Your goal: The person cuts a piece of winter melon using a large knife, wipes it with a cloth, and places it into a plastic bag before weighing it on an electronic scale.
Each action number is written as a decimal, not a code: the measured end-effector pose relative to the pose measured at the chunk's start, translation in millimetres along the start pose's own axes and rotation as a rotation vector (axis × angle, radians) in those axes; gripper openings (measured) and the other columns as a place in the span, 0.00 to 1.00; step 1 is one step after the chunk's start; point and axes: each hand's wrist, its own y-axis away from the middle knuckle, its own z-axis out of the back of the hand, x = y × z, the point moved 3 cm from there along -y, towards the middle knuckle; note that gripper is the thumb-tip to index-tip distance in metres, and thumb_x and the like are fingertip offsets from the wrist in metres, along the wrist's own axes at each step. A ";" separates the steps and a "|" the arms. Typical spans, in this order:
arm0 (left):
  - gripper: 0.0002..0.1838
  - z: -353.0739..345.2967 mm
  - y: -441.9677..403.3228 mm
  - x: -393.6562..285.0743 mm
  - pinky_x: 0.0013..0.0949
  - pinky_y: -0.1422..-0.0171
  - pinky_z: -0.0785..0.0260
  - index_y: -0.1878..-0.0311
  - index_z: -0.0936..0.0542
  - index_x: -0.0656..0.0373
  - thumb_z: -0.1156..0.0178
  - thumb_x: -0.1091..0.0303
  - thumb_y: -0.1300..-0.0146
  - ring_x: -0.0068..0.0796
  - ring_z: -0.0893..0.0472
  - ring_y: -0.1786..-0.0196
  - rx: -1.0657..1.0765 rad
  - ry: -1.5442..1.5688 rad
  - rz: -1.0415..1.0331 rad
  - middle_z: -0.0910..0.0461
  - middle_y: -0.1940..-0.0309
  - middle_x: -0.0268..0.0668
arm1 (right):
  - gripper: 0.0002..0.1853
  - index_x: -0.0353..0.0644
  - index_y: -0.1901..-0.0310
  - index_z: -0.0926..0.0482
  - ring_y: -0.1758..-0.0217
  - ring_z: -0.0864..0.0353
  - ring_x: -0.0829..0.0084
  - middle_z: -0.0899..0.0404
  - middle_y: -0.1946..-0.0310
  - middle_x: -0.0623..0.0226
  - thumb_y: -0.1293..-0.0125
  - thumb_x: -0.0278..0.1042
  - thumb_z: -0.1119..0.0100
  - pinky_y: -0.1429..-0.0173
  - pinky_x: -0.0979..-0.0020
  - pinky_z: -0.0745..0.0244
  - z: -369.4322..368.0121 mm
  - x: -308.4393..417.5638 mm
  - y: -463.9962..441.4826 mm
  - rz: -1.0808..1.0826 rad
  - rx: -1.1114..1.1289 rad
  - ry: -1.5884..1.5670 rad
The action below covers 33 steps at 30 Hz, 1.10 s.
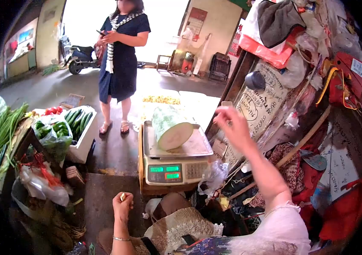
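Note:
A large cut piece of winter melon [173,129] lies on the metal pan of a digital scale [183,171], its pale cut face toward me. Green figures glow on the scale's display. My right hand [232,124] is raised to the right of the melon, apart from it, with fingers loosely bent and spread. Just beyond those fingertips is a small pale flat thing [227,103]; I cannot tell whether they touch. Low in front of the scale, my left hand [122,206] is closed around a small pale piece whose kind is unclear.
A person [120,55] stands beyond the stall, holding a phone. At left, a white foam box [82,148] holds cucumbers and green peppers, beside long green stalks [8,127]. A crumpled plastic bag [212,176] hangs by the scale. A written-on board [253,102] and a wooden stick [304,142] lean at right.

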 end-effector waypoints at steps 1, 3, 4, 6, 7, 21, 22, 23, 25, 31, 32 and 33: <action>0.02 1.2 -0.1 -1.2 0.22 0.78 0.37 0.67 0.20 0.59 0.37 0.76 0.39 0.16 0.29 0.80 0.000 0.038 0.035 0.25 0.80 0.27 | 0.14 0.40 0.50 0.22 0.60 0.20 0.69 0.23 0.60 0.61 0.31 0.39 0.42 0.53 0.67 0.24 15.6 0.3 -12.8 0.009 -0.039 0.097; 0.02 1.2 3.2 -10.7 0.22 0.79 0.39 0.67 0.20 0.58 0.36 0.74 0.39 0.15 0.31 0.82 -0.002 0.009 0.008 0.26 0.81 0.26 | 0.11 0.42 0.52 0.22 0.53 0.22 0.60 0.23 0.59 0.59 0.33 0.36 0.42 0.46 0.59 0.27 48.8 -14.9 -39.3 0.229 -0.206 0.333; 0.02 2.5 3.9 -10.8 0.22 0.80 0.39 0.67 0.20 0.58 0.36 0.73 0.39 0.15 0.31 0.82 -0.010 -0.005 0.029 0.27 0.81 0.26 | 0.10 0.43 0.53 0.21 0.54 0.23 0.57 0.24 0.59 0.59 0.34 0.35 0.41 0.47 0.58 0.27 65.6 -25.6 -53.2 0.222 -0.269 0.417; 0.02 2.9 4.7 -10.4 0.22 0.80 0.40 0.67 0.19 0.58 0.36 0.73 0.39 0.14 0.32 0.82 -0.013 -0.024 0.053 0.27 0.81 0.25 | 0.10 0.43 0.53 0.22 0.53 0.23 0.56 0.23 0.59 0.58 0.35 0.33 0.41 0.47 0.58 0.28 106.6 -35.6 -77.9 0.316 -0.393 0.665; 0.03 2.9 5.6 -10.3 0.21 0.80 0.40 0.66 0.19 0.58 0.35 0.72 0.39 0.14 0.32 0.82 -0.025 -0.017 0.028 0.27 0.80 0.25 | 0.10 0.43 0.53 0.22 0.52 0.24 0.56 0.23 0.59 0.57 0.36 0.31 0.41 0.47 0.57 0.29 125.3 -31.1 -85.8 0.300 -0.465 0.785; 0.08 28.2 9.0 6.4 0.27 0.74 0.31 0.58 0.18 0.60 0.39 0.66 0.31 0.18 0.25 0.77 -0.116 0.008 -0.087 0.21 0.73 0.31 | 0.09 0.38 0.51 0.20 0.52 0.22 0.68 0.19 0.55 0.62 0.29 0.31 0.45 0.42 0.69 0.28 11.3 -17.1 -6.9 0.349 0.131 0.129; 0.07 35.4 12.3 -0.8 0.28 0.72 0.30 0.56 0.18 0.61 0.39 0.68 0.31 0.18 0.26 0.76 -0.173 -0.107 -0.109 0.20 0.72 0.31 | 0.07 0.38 0.55 0.20 0.54 0.22 0.69 0.19 0.59 0.62 0.30 0.30 0.44 0.45 0.69 0.28 -19.8 -7.6 10.3 0.373 0.189 0.141; 0.07 42.9 21.3 -13.5 0.27 0.72 0.31 0.55 0.18 0.60 0.40 0.69 0.31 0.18 0.25 0.75 -0.214 -0.181 -0.153 0.20 0.72 0.31 | 0.05 0.38 0.59 0.20 0.57 0.22 0.70 0.20 0.63 0.63 0.32 0.29 0.42 0.47 0.69 0.27 -50.7 4.8 29.2 0.395 0.240 0.170; 0.06 59.6 39.4 -36.4 0.26 0.71 0.32 0.57 0.18 0.62 0.41 0.71 0.31 0.17 0.25 0.75 -0.293 -0.196 -0.164 0.20 0.73 0.31 | 0.04 0.38 0.65 0.21 0.63 0.23 0.70 0.21 0.70 0.64 0.34 0.29 0.39 0.55 0.70 0.27 -102.5 30.2 66.1 0.215 0.399 0.014; 0.04 161.6 67.3 -58.0 0.22 0.67 0.34 0.67 0.18 0.60 0.35 0.71 0.40 0.13 0.28 0.72 -0.720 -0.028 -0.364 0.23 0.74 0.23 | 0.05 0.36 0.61 0.21 0.65 0.22 0.67 0.21 0.67 0.59 0.35 0.27 0.38 0.59 0.69 0.27 -202.7 122.5 145.6 0.159 0.561 -0.593; 0.03 181.3 69.8 -59.4 0.21 0.69 0.36 0.67 0.18 0.59 0.35 0.71 0.39 0.12 0.29 0.73 -0.778 -0.052 -0.367 0.24 0.74 0.22 | 0.06 0.36 0.60 0.21 0.65 0.22 0.67 0.21 0.66 0.59 0.35 0.28 0.39 0.59 0.69 0.27 -219.6 130.4 151.4 0.167 0.573 -0.645; 0.03 200.6 71.2 -57.0 0.19 0.71 0.39 0.66 0.19 0.57 0.35 0.71 0.39 0.11 0.31 0.74 -0.834 -0.075 -0.365 0.25 0.75 0.22 | 0.06 0.36 0.58 0.21 0.65 0.22 0.67 0.20 0.65 0.59 0.34 0.28 0.39 0.58 0.69 0.27 -237.0 137.2 158.7 0.170 0.588 -0.695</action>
